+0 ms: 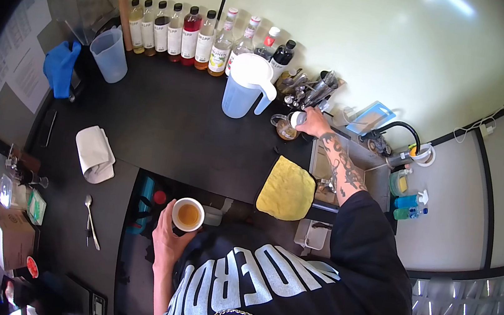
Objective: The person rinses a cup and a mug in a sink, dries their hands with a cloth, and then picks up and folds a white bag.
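Left hand: fingers are wrapping around a white paper cup, holding it close to the body, just over the near edge of the bench.
White paper cup: it is already carrying amber-brown liquid, partly filled, with the surface sitting below the rim; it is upright.
Right hand: it is reaching out to the far side of the bench, fingers closing around a small white container and tipping it toward a small glass cup.
Small glass cup: it is standing on the bench just beside the white-lidded pitcher and is already showing brownish liquid inside; whether anything is flowing from the container right now is too small to tell.
Progress: judging from this, one drink is poured and in hand, while the work at the glass cup is looking unfinished, since the container is not yet set down.
Surroundings: a row of syrup bottles is lining the wall, a yellow cloth is hanging over the bench edge by the sink, a folded white cloth and a spoon are lying well to the left, and an empty measuring jug is standing far left.
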